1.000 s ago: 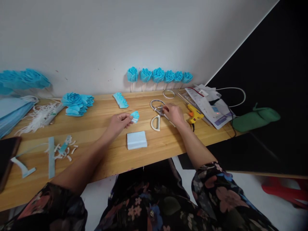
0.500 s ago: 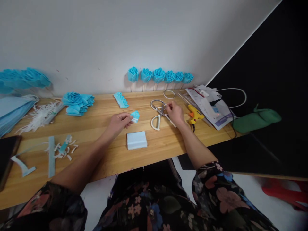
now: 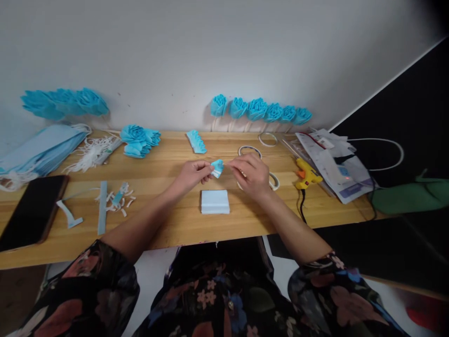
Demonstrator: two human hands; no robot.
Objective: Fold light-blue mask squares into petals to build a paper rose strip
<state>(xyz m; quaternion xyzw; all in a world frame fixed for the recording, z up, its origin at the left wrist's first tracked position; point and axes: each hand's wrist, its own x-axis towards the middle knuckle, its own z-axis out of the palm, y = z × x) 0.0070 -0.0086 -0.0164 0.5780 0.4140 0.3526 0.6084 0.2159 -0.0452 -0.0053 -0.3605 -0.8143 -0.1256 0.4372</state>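
My left hand (image 3: 196,175) is closed in a pinch on a small light-blue fabric petal (image 3: 218,167), which shows a white strip along its lower part. Close by on the right, my right hand (image 3: 250,173) has its fingers pinched round a thin pale stick (image 3: 227,165) whose end points at the petal. Behind and below that hand lie scissors (image 3: 275,181), largely covered by it, and a tape roll (image 3: 249,150). A stack of pale blue squares (image 3: 215,202) rests just below the petal. Another row of blue petals (image 3: 197,142) lies farther back.
Several blue fabric roses on sticks (image 3: 257,110) lean against the wall. At right are a yellow glue gun (image 3: 307,174) with its cord and plastic packets (image 3: 336,164). Toward the left lie face masks (image 3: 42,147), a phone (image 3: 33,210), white ear loops (image 3: 93,154) and scraps (image 3: 121,199).
My right hand has moved from beside the scissors to the petal, now with the thin stick in its fingers. The view has shifted left, and my left hand still holds the petal.
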